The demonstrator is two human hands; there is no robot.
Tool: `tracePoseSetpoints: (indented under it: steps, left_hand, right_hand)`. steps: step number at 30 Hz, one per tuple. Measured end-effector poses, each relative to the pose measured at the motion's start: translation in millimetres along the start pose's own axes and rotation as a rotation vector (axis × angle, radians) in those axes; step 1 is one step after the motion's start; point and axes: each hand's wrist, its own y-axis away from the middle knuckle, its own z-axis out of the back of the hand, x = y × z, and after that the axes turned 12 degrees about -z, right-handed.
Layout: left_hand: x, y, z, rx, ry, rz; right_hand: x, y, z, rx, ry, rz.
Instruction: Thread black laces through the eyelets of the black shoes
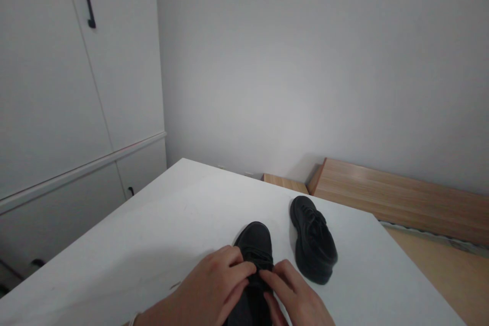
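Observation:
A black lace-up shoe (pixel 255 237) rests on the white table (pixel 183 204), its toe pointing away from me. Over its lacing, my left hand (pixel 219 280) is closed, thumb and fingers pinching at the black shoelace (pixel 260 257). From the other side, my right hand (pixel 296 295) pinches at the laces too, its fingertips close to the left ones. The fingers hide much of the lace and the shoe's opening. To the right stands a second black shoe (pixel 315 242), its laces tied and neither hand touching it.
White cabinets (pixel 126 61) with dark handles (pixel 87 2) stand along the left. Beyond the table's far edge are a wooden headboard-like panel (pixel 382 193) and a grey-white wall (pixel 305 61). A tan surface (pixel 439 270) lies lower at the right.

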Motion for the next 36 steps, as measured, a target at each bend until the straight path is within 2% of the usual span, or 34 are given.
tracePoseSetpoints:
  steps: [4, 7, 9, 11, 13, 16, 19, 22, 24, 29, 33, 34, 36]
  left_hand:
    - [-4, -5, 1.9, 0.076, -0.083, 0.034]
    - [-7, -11, 1.4, 0.095, -0.162, 0.0]
    - [-8, -14, -0.3, 0.063, -0.218, -0.041]
    - [-10, -17, -0.3, -0.02, -0.207, -0.065]
    - [-13, -20, 4.5, -0.133, -0.057, -0.085]
    - [-19, -26, 19.1, -0.302, 0.334, -0.077]
    - [-20, -33, 29.7, -0.388, 0.629, 0.008]
    - [-17, -40, 29.3, -0.403, 0.87, 0.087]
    - [-16, -43, 27.3, -0.37, 0.967, 0.103]
    - [-19, -42, 29.5, -0.301, 0.867, 0.06]
    - [-16, -41, 32.6, -0.284, 1.015, 0.07]
    - [-15, -40, 33.4, -0.28, 1.004, 0.055]
    - [-13, -37, 35.3, -0.287, 0.847, -0.019]
  right_hand:
    - [10, -4, -3, -0.011, 0.16, -0.024]
    - [12, -6, -4, -0.048, 0.188, -0.034]
    - [11, -7, -4, -0.085, 0.17, -0.052]
    - [12, -8, -1, -0.141, 0.12, -0.076]
    - [15, -11, 7, -0.199, -0.011, -0.097]
    - [24, -17, 27, -0.263, -0.327, -0.111]
    - [33, -24, 47, -0.317, -0.498, -0.115]
    - [37, -32, 53, -0.29, -0.571, -0.1]
    - [38, -36, 51, -0.265, -0.611, -0.089]
    - [33, -39, 45, -0.217, -0.665, -0.148]
    - [28, -36, 44, -0.133, -0.781, -0.188]
    - [27, -36, 43, -0.122, -0.794, -0.215]
    - [24, -36, 40, -0.066, -0.793, -0.267]
